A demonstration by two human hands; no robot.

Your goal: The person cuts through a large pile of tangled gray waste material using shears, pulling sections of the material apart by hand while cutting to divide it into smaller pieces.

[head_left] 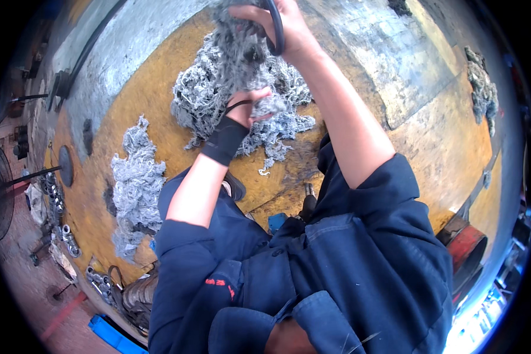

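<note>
At the top of the head view my right hand (286,32) is closed round a loose clump of grey yarn waste (236,44), which hangs down blurred by motion. A dark curved band (276,29) lies against this hand. Lower and to the left, my left hand (245,108), with a black wrist wrap (224,141) and a thin black cord, grips blurred strands at the clump's lower end between thumb and fingers. Under and behind both hands spreads a big heap of tangled grey yarn waste (193,97). Its middle is covered by the clump and the left hand.
A smaller pile of grey yarn waste (137,183) lies at the left, and another tuft (482,88) at the far right. Metal parts (71,241) lie along the left edge. A red round-ended object (467,248) stands at the right, a blue box (115,336) at lower left.
</note>
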